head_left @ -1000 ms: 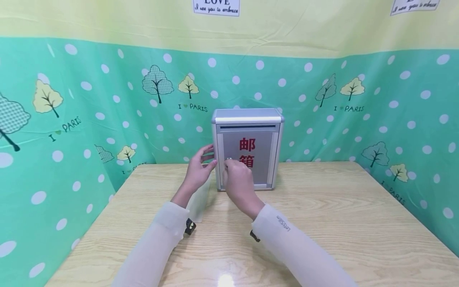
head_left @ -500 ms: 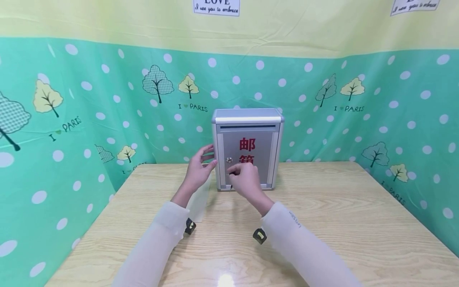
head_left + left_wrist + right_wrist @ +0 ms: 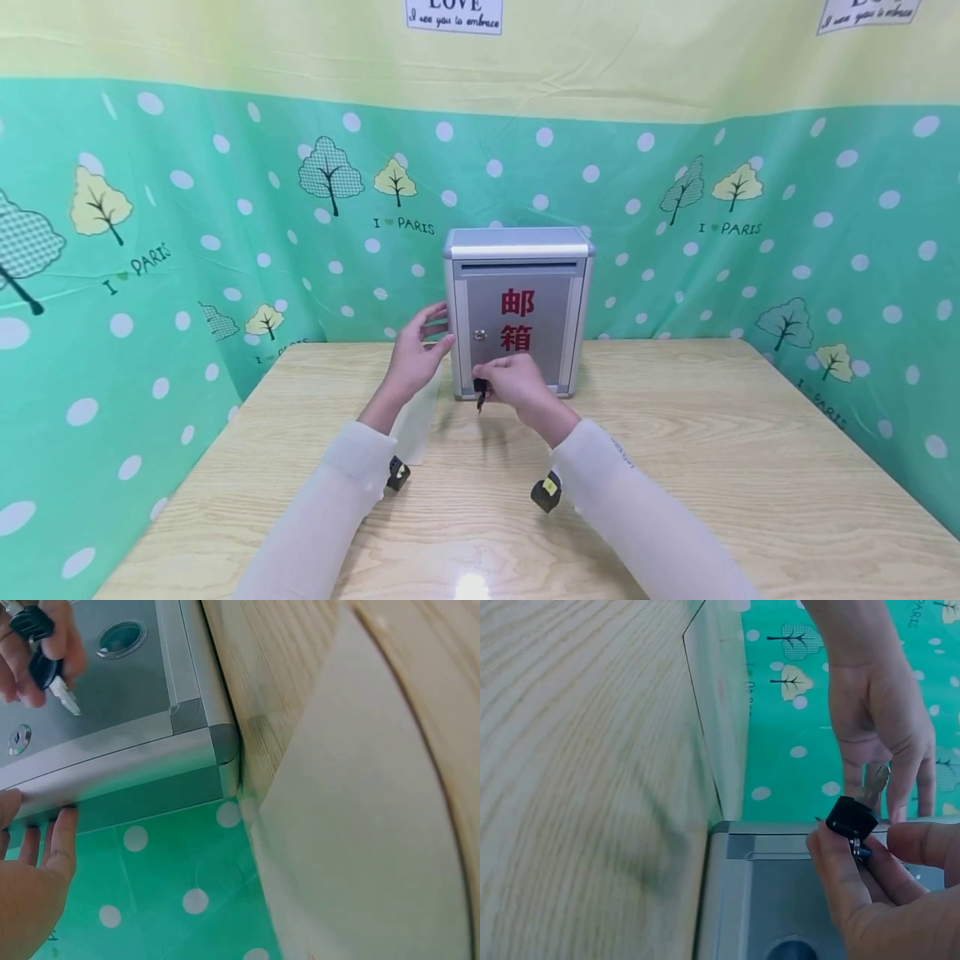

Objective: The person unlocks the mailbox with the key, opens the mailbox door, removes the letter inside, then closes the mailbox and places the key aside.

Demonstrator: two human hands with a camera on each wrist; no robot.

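A grey metal mailbox [image 3: 553, 317] with red characters stands upright on the table, its front door closed. My right hand [image 3: 519, 385] pinches a small bunch of black-headed keys [image 3: 481, 395] low in front of the door, under the round lock [image 3: 480, 335]. One key [image 3: 874, 787] points its silver blade away from the fingers in the right wrist view; the left wrist view shows two black key heads [image 3: 45, 666]. My left hand [image 3: 412, 357] rests against the mailbox's left side, fingers fairly straight and thumb near the front edge.
A pale sheet of paper or envelope [image 3: 415, 427] lies on the wooden table [image 3: 675, 450] beneath my left forearm, left of the mailbox. Behind and at both sides hangs a green dotted curtain [image 3: 405, 275]. A dark device [image 3: 546, 492] is strapped at my right wrist.
My right hand has moved down from the lock, uncovering it, and now holds the keys below it. The left hand stays at the mailbox's side.
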